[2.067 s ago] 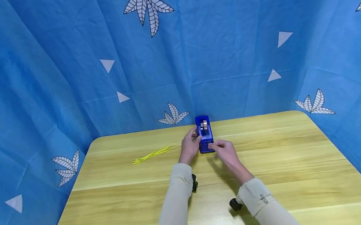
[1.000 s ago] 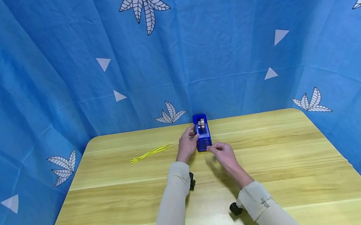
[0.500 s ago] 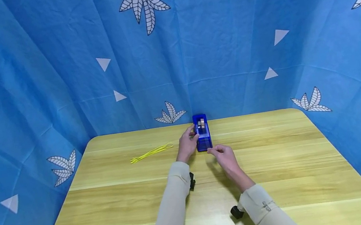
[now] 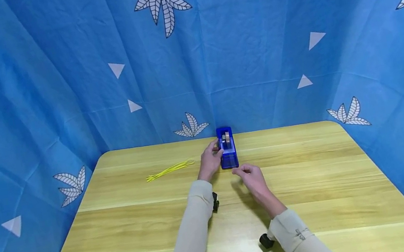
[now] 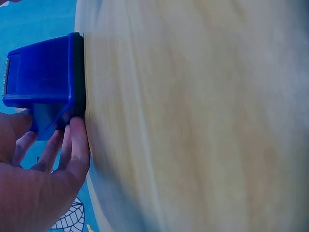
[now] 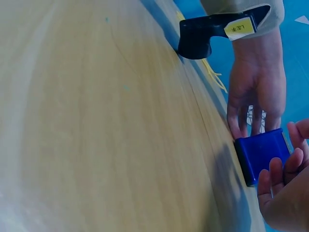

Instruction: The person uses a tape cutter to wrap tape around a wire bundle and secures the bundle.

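Note:
A blue tape dispenser (image 4: 229,157) stands at the far edge of the table, a roll showing in its upper part. My left hand (image 4: 210,160) grips its left side; in the left wrist view the thumb (image 5: 19,123) is near the top of the dispenser and the fingers (image 5: 78,145) lie low along its side. My right hand (image 4: 252,176) is just in front of the dispenser's near end, thumb and forefinger pinched together on the end of the clear tape, which is barely visible. Its other fingers (image 6: 276,174) are curled loosely.
A bundle of yellow cord (image 4: 169,170) lies on the wooden table (image 4: 131,231) left of the left hand. A blue patterned curtain (image 4: 245,47) hangs right behind the far edge. Black wrist cameras (image 4: 266,241) sit at both cuffs.
My right hand has drawn back slightly toward me, from over the dispenser's near end to just in front of it. The left hand keeps its grip on the dispenser; the head view shifted slightly.

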Action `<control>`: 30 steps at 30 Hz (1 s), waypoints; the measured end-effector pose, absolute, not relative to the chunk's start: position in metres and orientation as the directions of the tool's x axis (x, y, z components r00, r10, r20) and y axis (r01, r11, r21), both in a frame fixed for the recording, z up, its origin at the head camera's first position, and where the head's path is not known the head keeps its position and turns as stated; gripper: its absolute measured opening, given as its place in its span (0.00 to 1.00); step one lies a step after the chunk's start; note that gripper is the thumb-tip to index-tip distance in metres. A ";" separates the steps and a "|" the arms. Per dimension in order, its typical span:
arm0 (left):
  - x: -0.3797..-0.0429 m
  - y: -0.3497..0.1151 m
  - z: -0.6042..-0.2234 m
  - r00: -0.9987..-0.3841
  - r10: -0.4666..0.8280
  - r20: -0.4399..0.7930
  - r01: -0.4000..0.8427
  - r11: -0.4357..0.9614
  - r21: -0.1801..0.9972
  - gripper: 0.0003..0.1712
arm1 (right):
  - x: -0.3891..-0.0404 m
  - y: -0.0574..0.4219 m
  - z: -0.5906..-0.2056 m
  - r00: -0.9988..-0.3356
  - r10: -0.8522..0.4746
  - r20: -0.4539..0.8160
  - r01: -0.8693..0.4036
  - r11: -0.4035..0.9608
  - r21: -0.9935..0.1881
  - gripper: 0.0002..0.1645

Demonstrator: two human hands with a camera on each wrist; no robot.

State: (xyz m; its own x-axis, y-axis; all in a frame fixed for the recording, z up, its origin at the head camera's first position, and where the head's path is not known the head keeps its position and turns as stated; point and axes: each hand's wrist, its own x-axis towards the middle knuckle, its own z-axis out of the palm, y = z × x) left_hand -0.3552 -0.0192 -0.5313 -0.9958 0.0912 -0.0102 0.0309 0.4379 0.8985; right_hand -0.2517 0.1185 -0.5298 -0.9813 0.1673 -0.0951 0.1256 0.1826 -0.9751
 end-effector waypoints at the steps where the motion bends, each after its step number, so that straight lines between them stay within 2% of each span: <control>1: -0.355 -0.019 -0.531 -0.996 0.091 -0.013 0.029 0.438 0.898 0.30 | -0.251 0.118 -0.530 -0.982 0.169 -0.088 0.119 0.180 -0.976 0.13; 9: -0.354 -0.018 -0.529 -0.997 0.080 -0.009 0.026 0.428 0.904 0.30 | -0.247 0.117 -0.531 -0.985 0.168 -0.047 0.079 0.187 -0.979 0.12; 30: -0.356 -0.016 -0.530 -0.997 0.078 -0.020 0.017 0.449 0.893 0.30 | -0.235 0.118 -0.531 -0.982 0.173 -0.070 0.103 0.186 -0.977 0.12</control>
State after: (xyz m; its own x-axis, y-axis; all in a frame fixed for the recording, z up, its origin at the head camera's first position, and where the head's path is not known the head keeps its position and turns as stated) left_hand -0.3560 -0.0163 -0.5304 -0.9967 0.0783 -0.0203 0.0171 0.4491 0.8933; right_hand -0.2346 0.1181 -0.5308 -0.9825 0.1725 -0.0704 0.1027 0.1856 -0.9772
